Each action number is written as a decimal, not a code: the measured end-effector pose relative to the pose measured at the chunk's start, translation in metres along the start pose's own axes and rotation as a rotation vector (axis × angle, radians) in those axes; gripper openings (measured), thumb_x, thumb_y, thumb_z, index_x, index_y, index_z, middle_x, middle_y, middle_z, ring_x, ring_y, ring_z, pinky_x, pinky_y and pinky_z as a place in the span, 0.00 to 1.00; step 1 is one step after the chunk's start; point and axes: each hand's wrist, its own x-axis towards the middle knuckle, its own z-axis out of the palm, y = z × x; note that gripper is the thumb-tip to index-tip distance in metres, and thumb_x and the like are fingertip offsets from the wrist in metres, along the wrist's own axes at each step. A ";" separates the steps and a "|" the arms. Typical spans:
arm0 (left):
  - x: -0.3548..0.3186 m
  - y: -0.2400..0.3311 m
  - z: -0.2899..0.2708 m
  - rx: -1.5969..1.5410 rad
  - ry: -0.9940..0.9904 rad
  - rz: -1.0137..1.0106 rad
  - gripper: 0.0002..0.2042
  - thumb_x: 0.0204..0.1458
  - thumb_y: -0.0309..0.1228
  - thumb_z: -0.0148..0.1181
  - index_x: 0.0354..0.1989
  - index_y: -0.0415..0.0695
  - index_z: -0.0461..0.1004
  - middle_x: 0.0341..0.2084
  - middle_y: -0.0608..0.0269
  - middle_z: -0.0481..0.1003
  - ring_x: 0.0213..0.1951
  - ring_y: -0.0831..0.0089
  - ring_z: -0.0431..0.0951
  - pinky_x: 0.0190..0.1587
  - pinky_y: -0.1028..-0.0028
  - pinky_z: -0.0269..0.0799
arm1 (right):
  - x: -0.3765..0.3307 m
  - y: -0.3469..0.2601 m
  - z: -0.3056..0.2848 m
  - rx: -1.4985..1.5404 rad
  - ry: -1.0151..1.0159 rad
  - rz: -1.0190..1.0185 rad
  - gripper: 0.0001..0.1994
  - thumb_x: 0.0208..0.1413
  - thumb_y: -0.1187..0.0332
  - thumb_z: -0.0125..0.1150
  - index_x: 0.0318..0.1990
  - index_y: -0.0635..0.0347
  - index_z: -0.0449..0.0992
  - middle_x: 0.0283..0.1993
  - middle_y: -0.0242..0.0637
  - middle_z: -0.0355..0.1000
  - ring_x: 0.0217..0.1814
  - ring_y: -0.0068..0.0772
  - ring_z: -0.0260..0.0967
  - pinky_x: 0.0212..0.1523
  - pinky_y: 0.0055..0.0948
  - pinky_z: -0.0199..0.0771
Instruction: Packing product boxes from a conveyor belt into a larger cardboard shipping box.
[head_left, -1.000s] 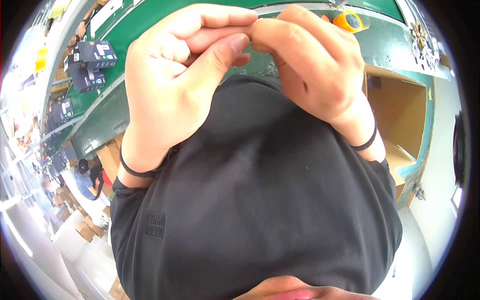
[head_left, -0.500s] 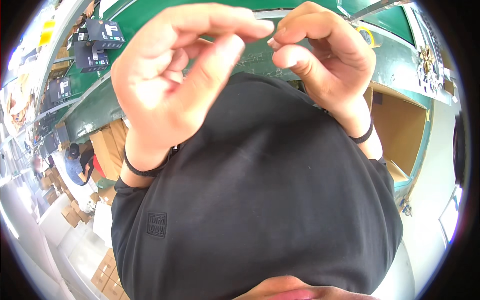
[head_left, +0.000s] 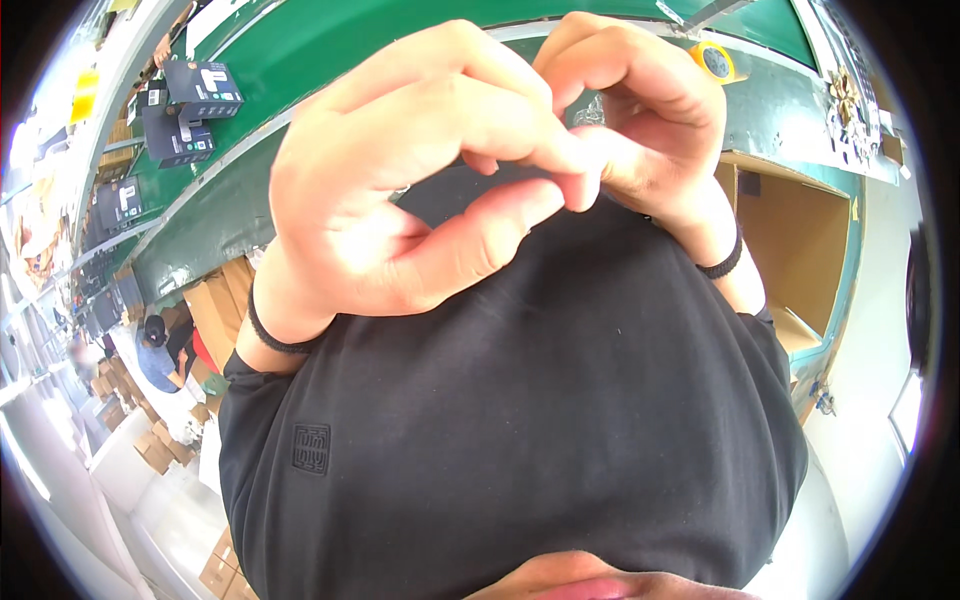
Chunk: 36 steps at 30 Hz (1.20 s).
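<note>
My left hand (head_left: 400,190) is raised in front of my chest with fingers bent, the thumb tip close to the fingertips in a loose pinch. My right hand (head_left: 650,115) is up beside it, fingers curled. The left fingertips meet or overlap the right thumb, hiding the right fingertips. I cannot make out anything held in either hand. Through the gap in the right hand shows a shiny, clear-looking patch (head_left: 590,112); whether it is held or lies behind is unclear. Beyond the hands is a green work surface (head_left: 300,45) with a metal edge.
A yellow tape roll (head_left: 713,62) lies beyond my right hand. Dark printed boxes (head_left: 203,85) stand at the far left. An open cardboard box (head_left: 795,250) sits below the table at right. Farther left, a person (head_left: 160,355) is near stacked cartons. Small metallic parts (head_left: 845,100) are at far right.
My left hand has come down and rightward, its fingers now overlapping the right thumb. My right hand has shifted slightly left, and its curled fingers have parted more from its thumb.
</note>
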 end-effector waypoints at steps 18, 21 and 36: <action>0.009 -0.012 0.003 -0.103 -0.077 -0.010 0.12 0.50 0.15 0.61 0.43 0.39 0.75 0.38 0.53 0.73 0.40 0.67 0.74 0.45 0.68 0.73 | -0.024 0.004 0.005 0.342 0.049 0.266 0.24 0.49 0.53 0.83 0.41 0.63 0.79 0.37 0.33 0.77 0.41 0.26 0.73 0.46 0.29 0.71; 0.008 -0.014 0.004 -0.085 -0.099 0.011 0.12 0.51 0.16 0.62 0.43 0.39 0.75 0.37 0.54 0.73 0.39 0.68 0.74 0.45 0.68 0.73 | -0.022 0.003 0.010 0.361 0.096 0.296 0.24 0.49 0.53 0.83 0.40 0.63 0.78 0.37 0.33 0.77 0.41 0.25 0.73 0.45 0.29 0.71; 0.001 -0.006 0.002 -0.170 -0.089 -0.099 0.10 0.49 0.14 0.64 0.39 0.39 0.76 0.36 0.56 0.76 0.37 0.69 0.75 0.45 0.68 0.73 | -0.017 0.003 0.019 0.399 0.019 0.346 0.20 0.45 0.61 0.85 0.35 0.61 0.78 0.32 0.26 0.75 0.37 0.18 0.71 0.45 0.26 0.75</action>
